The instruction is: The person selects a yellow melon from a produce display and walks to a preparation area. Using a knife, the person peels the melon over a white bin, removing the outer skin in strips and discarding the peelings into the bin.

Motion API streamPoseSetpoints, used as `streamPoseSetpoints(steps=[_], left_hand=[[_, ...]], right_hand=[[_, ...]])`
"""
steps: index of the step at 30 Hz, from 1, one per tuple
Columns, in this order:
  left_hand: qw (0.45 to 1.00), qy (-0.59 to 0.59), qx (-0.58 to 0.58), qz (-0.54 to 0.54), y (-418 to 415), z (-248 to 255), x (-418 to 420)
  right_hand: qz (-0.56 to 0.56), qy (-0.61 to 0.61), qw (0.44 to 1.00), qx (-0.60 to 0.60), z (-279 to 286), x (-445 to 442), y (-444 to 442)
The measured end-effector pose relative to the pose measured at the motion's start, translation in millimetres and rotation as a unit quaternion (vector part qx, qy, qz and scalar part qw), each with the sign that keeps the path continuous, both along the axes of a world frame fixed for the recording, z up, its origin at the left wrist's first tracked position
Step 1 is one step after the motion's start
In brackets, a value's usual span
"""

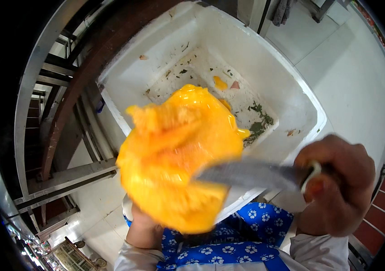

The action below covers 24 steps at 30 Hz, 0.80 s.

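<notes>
A large piece of wet orange-yellow fruit flesh (179,149), pumpkin-like, fills the middle of the view over a white foam box. Its upper face is ragged and stringy, with a glossy rim. My left hand (143,220) supports it from the near side; the fingers are hidden beneath. In my right hand (340,184), the fingers are wrapped around the handle of a knife (253,174). The blade points left, and its tip overlaps the fruit's right side. Motion blurs the blade, so I cannot tell whether it cuts in or only passes above.
The foam box (301,84) has leaf scraps (260,125) and an orange bit (220,83) on its floor. A metal-framed rack (74,176) stands at left, and a slatted red-brown surface (379,203) at right. A blue flowered apron (226,250) covers my front.
</notes>
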<state>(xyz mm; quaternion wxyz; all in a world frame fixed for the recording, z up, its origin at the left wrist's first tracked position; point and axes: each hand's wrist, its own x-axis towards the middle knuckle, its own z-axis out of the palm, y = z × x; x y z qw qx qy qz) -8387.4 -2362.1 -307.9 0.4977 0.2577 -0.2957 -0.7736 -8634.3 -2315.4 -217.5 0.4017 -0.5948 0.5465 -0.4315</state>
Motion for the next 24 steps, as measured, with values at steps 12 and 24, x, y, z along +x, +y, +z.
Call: streamPoseSetpoints(steps=[12,24], left_hand=[[0.984,0.105,0.123,-0.070,-35.6,-30.6,-16.2],[0.993,0.058,0.101,-0.026,-37.6,-39.8,-23.7]], right_hand=[[-0.133,-0.043,0.990,0.004,-40.2,25.5,-26.5],[-0.132,0.037,0.989,-0.057,-68.6,34.0,-35.2]])
